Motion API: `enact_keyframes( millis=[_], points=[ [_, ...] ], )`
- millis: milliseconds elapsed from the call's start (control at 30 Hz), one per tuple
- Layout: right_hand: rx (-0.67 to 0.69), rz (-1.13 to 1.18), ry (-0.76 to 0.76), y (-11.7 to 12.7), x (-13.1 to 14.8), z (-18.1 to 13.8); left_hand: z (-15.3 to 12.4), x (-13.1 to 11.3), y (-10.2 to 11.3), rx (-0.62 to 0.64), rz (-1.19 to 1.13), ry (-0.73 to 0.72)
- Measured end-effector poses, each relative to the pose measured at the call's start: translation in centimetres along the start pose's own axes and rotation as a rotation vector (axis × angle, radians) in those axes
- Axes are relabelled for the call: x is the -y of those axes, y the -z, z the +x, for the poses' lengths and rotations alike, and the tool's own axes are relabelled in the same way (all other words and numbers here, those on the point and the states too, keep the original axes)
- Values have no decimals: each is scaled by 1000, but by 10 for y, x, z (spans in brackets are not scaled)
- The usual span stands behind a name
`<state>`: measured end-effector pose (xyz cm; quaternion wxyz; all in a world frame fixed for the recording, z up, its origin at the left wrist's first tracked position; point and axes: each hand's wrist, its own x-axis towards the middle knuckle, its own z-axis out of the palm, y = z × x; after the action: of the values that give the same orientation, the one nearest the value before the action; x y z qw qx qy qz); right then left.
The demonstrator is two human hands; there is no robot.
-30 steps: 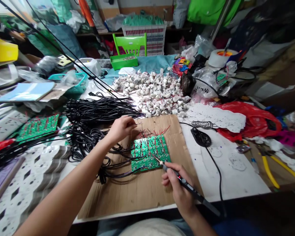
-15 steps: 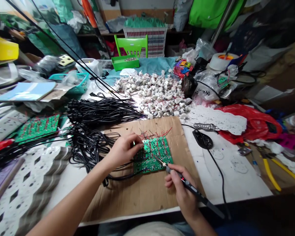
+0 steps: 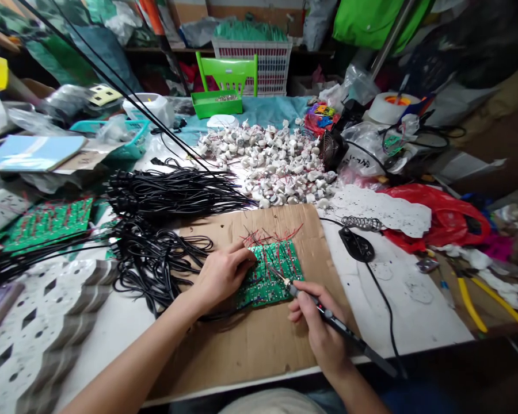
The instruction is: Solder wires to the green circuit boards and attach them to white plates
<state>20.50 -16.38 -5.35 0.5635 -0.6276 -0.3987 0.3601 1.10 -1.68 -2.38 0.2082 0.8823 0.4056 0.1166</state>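
A green circuit board [image 3: 273, 275] with red wires lies on a sheet of brown cardboard [image 3: 250, 333]. My left hand [image 3: 221, 275] rests curled at the board's left edge, fingers pressed together on it and on thin black wires there. My right hand [image 3: 320, 329] grips a black soldering iron [image 3: 334, 325] like a pen. The iron's tip touches the board near its middle.
A tangle of black cables [image 3: 164, 224] lies left of the cardboard. Several small white parts [image 3: 276, 161] are heaped behind it. More green boards [image 3: 43, 221] sit at the left. An iron stand [image 3: 356, 244], red bag [image 3: 449, 213] and yellow pliers [image 3: 472, 305] lie right.
My left hand came from the cable bundle down to the board's left edge. The soldering iron's tip moved slightly up the board. The view shifted a little.
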Motion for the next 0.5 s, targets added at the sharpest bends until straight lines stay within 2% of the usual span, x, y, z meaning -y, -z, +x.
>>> enact_keyframes(
  millis=[167, 500],
  points=[
    [48, -37, 13, -8, -2, 12, -1, -2, 2, 5, 52, -6],
    [88, -34, -33, -9, -5, 13, 1, 1, 2, 23, 45, -22]
  ],
)
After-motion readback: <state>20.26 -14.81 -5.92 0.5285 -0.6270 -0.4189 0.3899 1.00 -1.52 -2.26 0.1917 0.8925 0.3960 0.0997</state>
